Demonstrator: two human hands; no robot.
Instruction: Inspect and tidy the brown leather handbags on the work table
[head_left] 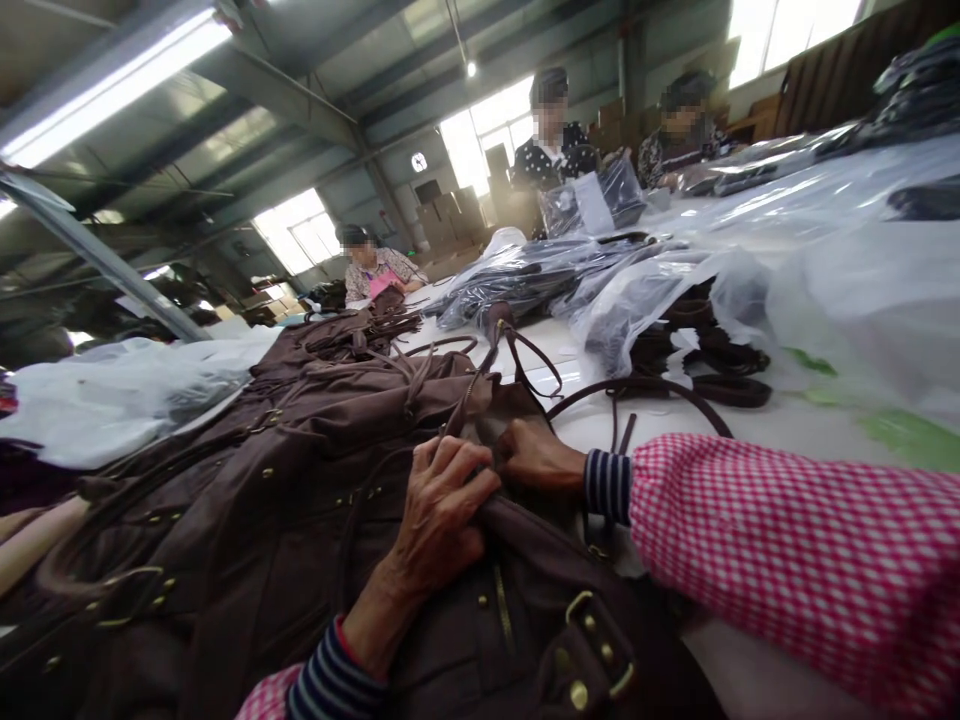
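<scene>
A dark brown handbag (427,640) with brass buckles, rivets and a short zip lies in front of me. My left hand (446,500) is closed over the edge of its opening, the fingers bent round the brown material. Just to the right, my right hand (536,455) reaches into the mouth of the bag; its fingers are curled, and whatever they hold is hidden. A zip end with a looped strap (517,345) stands up beyond both hands. More brown bags (300,400) lie heaped to the left, with handles and thin cords on top.
Brown straps in clear plastic (697,340) lie at the right on the white table (795,425). Plastic-wrapped dark goods (517,275) are stacked farther back. White plastic sheeting (127,390) lies at the left. Three people work across the table, and another person's forearm (41,540) shows at the left edge.
</scene>
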